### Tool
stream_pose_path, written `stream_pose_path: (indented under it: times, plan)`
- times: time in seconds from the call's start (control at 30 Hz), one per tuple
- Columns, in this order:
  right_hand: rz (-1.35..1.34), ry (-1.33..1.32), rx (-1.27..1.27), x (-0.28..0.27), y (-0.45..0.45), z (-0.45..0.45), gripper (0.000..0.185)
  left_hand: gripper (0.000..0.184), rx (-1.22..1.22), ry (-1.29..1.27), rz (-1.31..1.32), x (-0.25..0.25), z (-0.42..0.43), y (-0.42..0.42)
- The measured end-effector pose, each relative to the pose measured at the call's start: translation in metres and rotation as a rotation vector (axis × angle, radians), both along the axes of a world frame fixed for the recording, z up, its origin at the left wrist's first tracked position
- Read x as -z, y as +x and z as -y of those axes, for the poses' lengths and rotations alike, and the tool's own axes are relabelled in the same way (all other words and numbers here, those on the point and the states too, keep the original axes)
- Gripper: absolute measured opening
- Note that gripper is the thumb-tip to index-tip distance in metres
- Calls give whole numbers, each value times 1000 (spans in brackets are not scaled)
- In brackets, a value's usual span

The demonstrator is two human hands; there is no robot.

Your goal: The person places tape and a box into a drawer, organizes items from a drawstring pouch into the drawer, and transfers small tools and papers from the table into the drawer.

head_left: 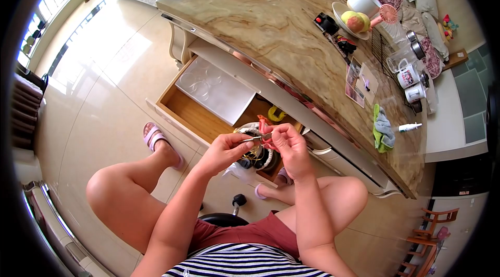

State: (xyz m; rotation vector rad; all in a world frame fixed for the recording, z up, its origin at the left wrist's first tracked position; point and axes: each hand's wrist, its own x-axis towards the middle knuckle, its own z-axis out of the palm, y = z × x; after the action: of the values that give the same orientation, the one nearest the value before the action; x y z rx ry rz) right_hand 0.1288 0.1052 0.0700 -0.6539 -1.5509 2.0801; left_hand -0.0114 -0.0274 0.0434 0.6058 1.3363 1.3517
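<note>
The left hand's point(227, 151) fingers and the right hand's point(292, 152) fingers pinched a small metal piece point(255, 139) between them, one hand at each end. A red item point(264, 128) showed just beside it, its kind unclear. Below, the hands partly blocked a pale-rimmed container point(272, 161) of jumbled things. Around lay an open drawer point(200, 119) with a yellow object point(276, 114) and a white box point(229, 104); beyond, the tabletop point(250, 11) carried a green-and-grey cloth point(384, 130).
</note>
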Motion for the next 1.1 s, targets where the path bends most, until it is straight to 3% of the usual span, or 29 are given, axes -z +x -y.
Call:
stream_pose_path:
  times: [0.57, 0.67, 0.87, 1.1]
  plan:
    - [244, 287, -118, -2, -1, 5, 10, 25, -6, 35, -116, 16, -2, 5]
    - [159, 240, -107, 4, 0, 3, 14, 27, -16, 43, -83, 12, -3, 6]
    - [5, -57, 194, 22, 4, -9, 11, 27, -97, 87, 62, 4, -4, 3]
    - [-106, -262, 341, 36, 4, -17, 8, 34, 10, 85, 29, 2, -3, 3]
